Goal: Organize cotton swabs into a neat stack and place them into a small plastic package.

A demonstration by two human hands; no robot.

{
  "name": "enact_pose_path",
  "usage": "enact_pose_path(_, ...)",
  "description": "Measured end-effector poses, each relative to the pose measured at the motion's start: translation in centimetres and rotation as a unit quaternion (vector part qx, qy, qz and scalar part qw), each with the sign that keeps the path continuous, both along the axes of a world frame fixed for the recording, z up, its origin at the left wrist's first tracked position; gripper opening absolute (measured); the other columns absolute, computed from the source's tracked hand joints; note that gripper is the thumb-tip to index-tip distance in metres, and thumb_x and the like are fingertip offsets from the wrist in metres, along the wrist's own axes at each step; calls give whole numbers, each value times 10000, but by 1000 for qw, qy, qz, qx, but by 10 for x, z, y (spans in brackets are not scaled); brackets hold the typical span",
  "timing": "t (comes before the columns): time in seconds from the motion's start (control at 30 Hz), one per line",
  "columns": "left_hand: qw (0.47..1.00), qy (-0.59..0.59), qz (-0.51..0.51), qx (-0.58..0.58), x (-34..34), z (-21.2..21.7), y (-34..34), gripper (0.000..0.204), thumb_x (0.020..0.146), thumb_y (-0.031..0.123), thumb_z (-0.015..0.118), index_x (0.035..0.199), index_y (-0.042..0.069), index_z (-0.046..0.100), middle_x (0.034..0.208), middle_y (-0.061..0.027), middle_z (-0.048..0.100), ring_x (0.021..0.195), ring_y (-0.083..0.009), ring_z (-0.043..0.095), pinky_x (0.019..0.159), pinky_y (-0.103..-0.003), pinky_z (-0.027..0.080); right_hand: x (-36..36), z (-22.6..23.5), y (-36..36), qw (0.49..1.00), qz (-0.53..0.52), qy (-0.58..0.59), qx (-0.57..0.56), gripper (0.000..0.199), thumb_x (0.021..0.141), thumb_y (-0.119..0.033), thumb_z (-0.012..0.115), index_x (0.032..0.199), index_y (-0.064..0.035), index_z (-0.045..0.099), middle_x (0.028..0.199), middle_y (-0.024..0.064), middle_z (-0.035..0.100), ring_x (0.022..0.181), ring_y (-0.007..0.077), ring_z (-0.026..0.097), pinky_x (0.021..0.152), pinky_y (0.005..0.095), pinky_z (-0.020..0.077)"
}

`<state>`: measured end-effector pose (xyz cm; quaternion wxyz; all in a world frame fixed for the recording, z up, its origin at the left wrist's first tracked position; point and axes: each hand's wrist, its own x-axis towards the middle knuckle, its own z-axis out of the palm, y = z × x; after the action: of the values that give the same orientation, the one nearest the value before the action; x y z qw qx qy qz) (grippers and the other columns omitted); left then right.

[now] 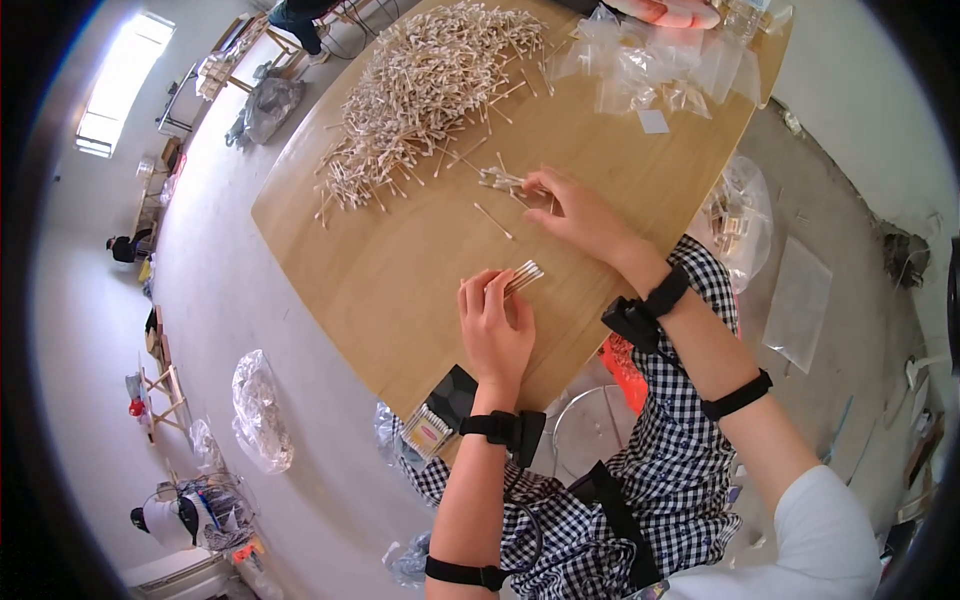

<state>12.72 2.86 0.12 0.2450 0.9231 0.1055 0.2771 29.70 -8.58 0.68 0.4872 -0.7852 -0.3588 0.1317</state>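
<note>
My left hand [494, 325] is closed around a small bundle of cotton swabs [524, 276], their white tips sticking out past the fingers over the wooden table [360, 290]. Ahead of it and to the right, my right hand [575, 212] curves over a small loose group of cotton swabs [497, 180], thumb and forefinger apart, fingertips at its right end. One stray swab [494, 221] lies between the two hands. Farther off, a large heap of cotton swabs [430, 85] covers the far left part of the table.
Clear plastic bags [640, 75] and a small white card [653, 121] lie at the far right. By my left wrist, a packed box of swabs [427, 430] sits beside a black faceted object [453, 392] at the near edge. A plastic bag [262, 410] rests on the floor.
</note>
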Motion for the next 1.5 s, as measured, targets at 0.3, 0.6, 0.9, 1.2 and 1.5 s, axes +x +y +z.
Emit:
enact_pose_path(0.3, 1000, 8, -8, 3, -1, 1, -2, 307, 738, 13, 654, 1042, 41, 625, 1055, -143, 599, 1014, -337, 544, 904, -418, 452, -20, -16, 36, 980, -49, -187, 49, 273, 819, -53, 651, 1090, -56, 617, 1085, 126, 632, 1049, 317, 583, 910, 403, 477)
enact_pose_path(0.6, 996, -28, 80, 34, 3, 0, -2, 600, 767, 119, 682, 1328, 46, 483, 1317, -157, 539, 1337, -360, 412, 1162, -490, 223, -37, -19, 18, 984, 105, -104, 101, 197, 791, 33, 594, 948, -67, 659, 924, 112, 654, 907, 307, 608, 794, 407, 482)
enact_pose_path(0.9, 992, 53, 55, 104, -1, -4, 5, 423, 767, 190, 684, 1168, 90, 597, 1144, -79, 602, 1132, -259, 544, 1139, -487, 260, -39, -29, 4, 955, -23, -283, 91, 330, 793, -18, 544, 1097, -53, 668, 1122, 125, 657, 1145, 294, 561, 1096, 434, 361)
enact_pose_path(1.2, 995, 8, 59, 82, 0, -3, 3, 328, 774, 106, 680, 1101, 100, 658, 1033, -70, 637, 1017, -270, 567, 980, -397, 370, -53, -27, -13, 974, -52, -210, 64, 249, 790, 15, 595, 1015, -63, 669, 997, 72, 649, 1012, 264, 580, 921, 389, 447)
enact_pose_path(1.5, 997, 18, 37, 60, -5, -1, 6, 335, 809, 3, 650, 1132, 68, 709, 1012, -92, 635, 964, -265, 568, 858, -371, 469, -18, -21, -34, 952, -87, -293, 12, 120, 803, -43, 569, 855, -93, 666, 910, 35, 626, 979, 230, 574, 906, 362, 453)
